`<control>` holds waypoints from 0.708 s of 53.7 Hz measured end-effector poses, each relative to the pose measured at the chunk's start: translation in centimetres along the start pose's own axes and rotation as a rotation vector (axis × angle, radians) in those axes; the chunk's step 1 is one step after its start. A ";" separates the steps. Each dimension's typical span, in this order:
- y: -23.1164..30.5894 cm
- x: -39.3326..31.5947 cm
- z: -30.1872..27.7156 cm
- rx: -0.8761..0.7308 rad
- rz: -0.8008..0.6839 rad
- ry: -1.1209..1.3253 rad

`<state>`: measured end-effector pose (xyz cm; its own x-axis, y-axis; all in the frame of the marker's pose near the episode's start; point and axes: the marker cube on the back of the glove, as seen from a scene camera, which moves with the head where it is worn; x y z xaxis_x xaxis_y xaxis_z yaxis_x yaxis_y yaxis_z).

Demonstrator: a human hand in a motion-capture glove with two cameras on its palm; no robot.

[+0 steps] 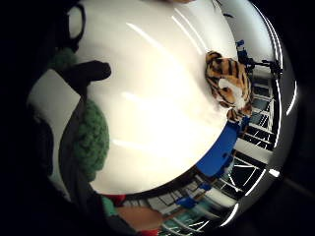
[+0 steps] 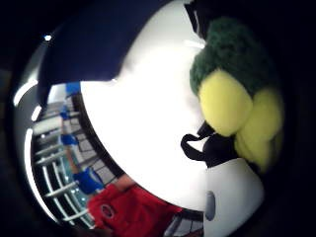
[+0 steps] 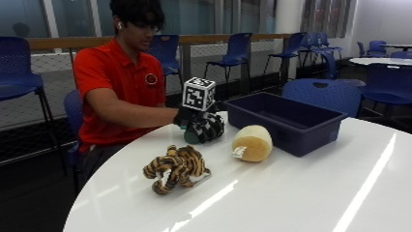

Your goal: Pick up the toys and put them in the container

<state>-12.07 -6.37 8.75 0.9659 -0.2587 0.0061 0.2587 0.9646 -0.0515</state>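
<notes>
3 toys are in my views. My gloved right hand [image 3: 201,126] sits low over the white table [image 3: 309,193], fingers curled around a green-and-yellow plush toy [image 2: 236,94] that fills the thumb-side palm view; in the outside view only a bit of green shows under the glove. Just beside the hand, toward the table's middle, a yellow plush toy [image 3: 252,142] lies on its side, touching or nearly touching the dark blue container [image 3: 283,121]. This toy lies between my hand and the near end of the bin. A striped tiger toy [image 3: 176,168] stands well apart, nearer the table's front edge. Blue chairs [image 3: 322,94] ring the table.
</notes>
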 end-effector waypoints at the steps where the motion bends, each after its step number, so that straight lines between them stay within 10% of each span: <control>1: 0.0 0.1 -0.1 0.005 -0.001 -0.003; 19: 0.2 1.4 -8.6 0.146 0.008 0.008; 38: -10.8 -7.9 -21.9 0.222 -0.194 0.080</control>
<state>-22.63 -15.88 -12.57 0.8969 -0.4341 -0.0845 0.4423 0.8820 0.1629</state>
